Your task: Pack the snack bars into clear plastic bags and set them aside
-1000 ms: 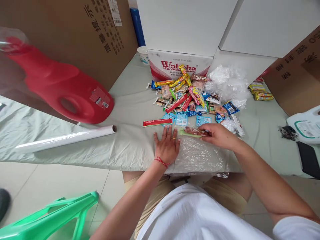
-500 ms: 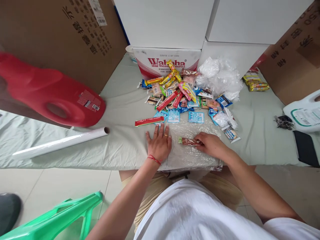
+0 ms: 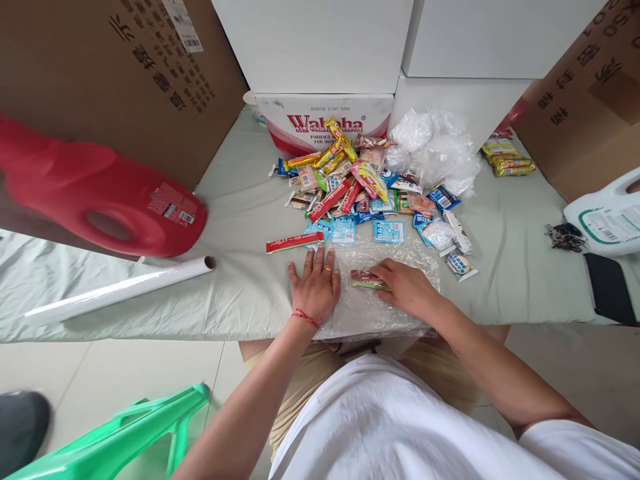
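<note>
My left hand (image 3: 316, 285) lies flat with its fingers spread, over the left edge of a sheet of clear plastic film (image 3: 360, 320) on the cloth-covered table. My right hand (image 3: 400, 285) grips the right end of a brown and green snack bar (image 3: 367, 279) above the film; its fingertips partly hide the wrapper. Just beyond my left fingertips are a red snack bar (image 3: 295, 243) and a light blue packet (image 3: 343, 231). A second light blue packet (image 3: 389, 232) lies past the film's far side. Behind them is a heap of mixed wrapped snacks (image 3: 345, 180).
Crumpled clear plastic (image 3: 435, 150) sits beside the heap, before white boxes (image 3: 320, 40). At left are a red jug (image 3: 115, 193) and a roll of film (image 3: 120, 290). At right are a white bottle (image 3: 607, 223) and a black phone (image 3: 611, 288). A green stool (image 3: 120, 440) stands below.
My right hand has shifted slightly left with the snack bar, which has turned so more of its green side shows. My left hand stays flat on the film's edge.
</note>
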Demonstrator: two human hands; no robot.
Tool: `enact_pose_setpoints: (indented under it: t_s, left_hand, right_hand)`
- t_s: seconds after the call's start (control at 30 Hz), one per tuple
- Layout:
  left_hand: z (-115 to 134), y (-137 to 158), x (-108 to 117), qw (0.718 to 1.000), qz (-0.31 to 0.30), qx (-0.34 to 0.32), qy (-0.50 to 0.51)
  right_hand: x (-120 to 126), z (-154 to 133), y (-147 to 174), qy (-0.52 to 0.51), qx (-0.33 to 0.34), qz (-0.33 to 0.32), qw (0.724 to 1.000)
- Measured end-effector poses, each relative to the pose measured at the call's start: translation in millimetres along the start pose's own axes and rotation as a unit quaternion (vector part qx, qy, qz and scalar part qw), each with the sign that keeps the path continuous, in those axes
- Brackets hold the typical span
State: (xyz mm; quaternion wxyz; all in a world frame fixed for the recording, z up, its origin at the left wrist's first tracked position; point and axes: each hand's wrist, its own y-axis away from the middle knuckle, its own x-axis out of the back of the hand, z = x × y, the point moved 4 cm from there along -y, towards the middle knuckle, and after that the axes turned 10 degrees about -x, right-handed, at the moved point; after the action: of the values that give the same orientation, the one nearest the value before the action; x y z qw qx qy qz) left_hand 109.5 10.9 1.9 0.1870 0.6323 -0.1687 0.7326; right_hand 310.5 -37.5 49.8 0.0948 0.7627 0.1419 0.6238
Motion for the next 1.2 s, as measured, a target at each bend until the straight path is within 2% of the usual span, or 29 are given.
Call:
enact_pose_setpoints:
  t_s: [0.13,0.3,0.43,0.57,0.63,0.7,0.77,0.83,0.9,0.97,1.1,1.2]
  left_hand:
    - [0.3,0.9,0.0,1.0,0.004,0.0,0.002]
    - [0.2,2.3,0.1,1.0,0.017,-0.007,0.011]
    - [0.1,2.9,1.1,1.0,0.019,-0.011,0.016]
    - [-0.2,2.8,1.6,0.999,0.018,-0.012,0.024]
    - [-0.6,2.9,1.1,0.999,0.022,-0.01,0.029]
    - [-1.2,3.2,-0.1,0.999,0.025,-0.008,0.035]
    - [-1.9,3.8,-1.3,0.999,0.028,-0.009,0.042]
    - [-2.6,4.3,-2.1,0.998,0.03,-0.011,0.049]
    - [-3.2,4.5,-2.3,0.998,0.03,-0.014,0.057]
    - [-3.7,4.5,-2.0,0.997,0.031,-0.016,0.063]
    - [-4.1,3.9,-1.8,0.997,0.032,-0.013,0.065]
    - [-3.5,3.5,-1.7,0.998,0.031,-0.012,0.056]
  right_hand:
    - [-0.9,4.6,1.2,-0.025,0.004,-0.005,1.0]
    - [37.2,-6.5,-23.5,-0.062,0.016,0.062,0.996]
    - [54.2,-55.9,-74.7,-0.003,0.063,0.063,0.996]
    - [43.6,-114.1,-130.1,0.057,0.11,0.054,0.991]
    - [39.0,-131.9,-147.6,0.086,0.114,0.045,0.989]
    - [41.4,-137.6,-152.4,0.1,0.121,0.045,0.987]
    - [52.1,-128.7,-143.5,0.075,0.128,0.066,0.987]
    - [66.2,-104.3,-123.7,0.031,0.126,0.095,0.987]
    - [75.8,-67.4,-97.6,-0.004,0.113,0.109,0.988]
    - [78.1,-24.4,-69.8,-0.088,0.092,0.11,0.986]
    - [55.2,44.1,-25.9,-0.167,0.025,0.069,0.983]
    - [34.2,61.6,-13.9,-0.172,0.004,0.051,0.984]
